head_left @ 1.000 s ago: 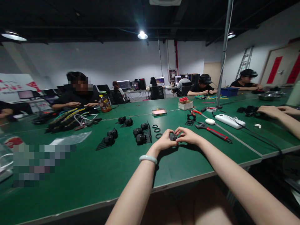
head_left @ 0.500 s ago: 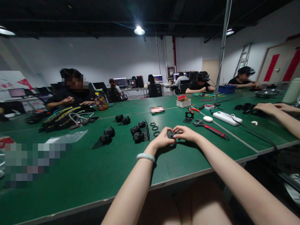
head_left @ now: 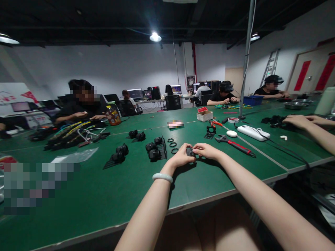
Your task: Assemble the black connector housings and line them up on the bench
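Note:
My left hand is closed around a small black part, mostly covered by my fingers, so its exact kind does not show. From the other side, my right hand pinches at the same part with its fingertips. Both hands are just above the green table. Several black rings lie flat beyond my left hand. Left of them stand black bracket assemblies with round black fittings. Past my right hand sits a bare black bracket with a round hole.
An adjustable wrench with red-black handles lies right of my hands, near a white oval object and a white power bank-like block with a cable. A small box stands farther back. Another person's hands work at the right.
My right fingertips have shifted slightly on the black part, and my left hand keeps its hold. The view has tilted up a little.

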`<state>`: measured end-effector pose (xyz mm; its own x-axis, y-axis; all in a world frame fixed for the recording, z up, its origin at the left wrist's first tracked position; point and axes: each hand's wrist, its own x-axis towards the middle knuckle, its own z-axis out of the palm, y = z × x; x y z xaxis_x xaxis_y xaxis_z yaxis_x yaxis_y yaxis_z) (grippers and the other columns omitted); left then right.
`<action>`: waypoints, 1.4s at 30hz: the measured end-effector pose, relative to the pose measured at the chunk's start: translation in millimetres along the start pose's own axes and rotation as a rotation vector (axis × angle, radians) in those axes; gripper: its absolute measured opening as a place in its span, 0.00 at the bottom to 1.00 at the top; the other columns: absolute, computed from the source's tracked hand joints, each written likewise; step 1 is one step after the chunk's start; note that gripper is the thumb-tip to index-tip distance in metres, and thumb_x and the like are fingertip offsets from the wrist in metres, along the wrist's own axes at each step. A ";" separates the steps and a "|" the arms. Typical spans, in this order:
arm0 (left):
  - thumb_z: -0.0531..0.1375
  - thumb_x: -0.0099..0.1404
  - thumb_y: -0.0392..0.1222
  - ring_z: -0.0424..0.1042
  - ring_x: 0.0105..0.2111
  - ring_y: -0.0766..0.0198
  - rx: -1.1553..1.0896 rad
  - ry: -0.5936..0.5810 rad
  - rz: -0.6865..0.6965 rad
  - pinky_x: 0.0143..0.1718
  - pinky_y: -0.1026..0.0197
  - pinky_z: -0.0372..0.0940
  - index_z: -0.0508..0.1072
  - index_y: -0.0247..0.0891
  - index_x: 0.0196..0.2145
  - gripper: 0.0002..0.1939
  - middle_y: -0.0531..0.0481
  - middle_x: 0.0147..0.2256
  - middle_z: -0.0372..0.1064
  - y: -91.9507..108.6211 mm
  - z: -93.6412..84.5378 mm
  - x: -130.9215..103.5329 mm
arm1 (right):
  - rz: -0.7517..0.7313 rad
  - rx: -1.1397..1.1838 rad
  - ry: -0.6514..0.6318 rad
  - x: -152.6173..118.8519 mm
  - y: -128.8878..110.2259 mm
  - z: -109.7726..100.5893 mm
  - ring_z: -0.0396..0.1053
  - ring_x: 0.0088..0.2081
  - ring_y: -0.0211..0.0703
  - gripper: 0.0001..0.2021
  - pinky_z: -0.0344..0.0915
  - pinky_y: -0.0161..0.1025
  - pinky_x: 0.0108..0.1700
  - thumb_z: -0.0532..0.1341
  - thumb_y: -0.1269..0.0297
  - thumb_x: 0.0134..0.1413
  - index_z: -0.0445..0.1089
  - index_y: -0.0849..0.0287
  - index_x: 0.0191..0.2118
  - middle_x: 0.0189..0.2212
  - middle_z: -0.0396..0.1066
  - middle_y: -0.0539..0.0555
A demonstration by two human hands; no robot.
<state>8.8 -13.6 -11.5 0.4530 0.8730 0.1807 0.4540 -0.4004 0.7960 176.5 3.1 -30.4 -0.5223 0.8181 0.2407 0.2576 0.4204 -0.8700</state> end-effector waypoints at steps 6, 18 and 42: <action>0.59 0.41 0.37 0.60 0.27 0.69 0.060 -0.013 0.027 0.26 0.65 0.58 0.57 0.35 0.39 0.25 0.52 0.30 0.58 -4.3 -0.8 1.8 | -0.005 -0.018 0.000 -0.9 -4.1 0.3 0.59 0.24 0.31 0.15 0.56 0.29 0.25 0.53 0.57 0.44 0.63 0.63 0.35 0.26 0.63 0.51; 0.59 0.40 0.35 0.60 0.28 0.69 0.057 -0.004 0.022 0.28 0.64 0.58 0.58 0.36 0.39 0.25 0.52 0.31 0.58 -2.3 0.4 0.5 | -0.032 -0.052 0.021 0.3 0.6 0.8 0.59 0.26 0.33 0.14 0.57 0.31 0.28 0.54 0.58 0.44 0.64 0.63 0.35 0.28 0.64 0.52; 0.60 0.41 0.37 0.61 0.30 0.67 -0.085 -0.036 0.049 0.29 0.65 0.57 0.57 0.35 0.34 0.21 0.52 0.30 0.60 12.2 2.3 -4.5 | -0.102 0.084 -0.023 -3.2 -0.9 -3.4 0.60 0.31 0.33 0.21 0.60 0.32 0.32 0.62 0.67 0.30 0.59 0.60 0.37 0.35 0.56 0.51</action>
<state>14.1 -23.0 -3.9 0.5011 0.8419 0.2005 0.3650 -0.4156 0.8331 180.8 1.5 -28.9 -0.5607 0.7635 0.3205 0.1339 0.4655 -0.8749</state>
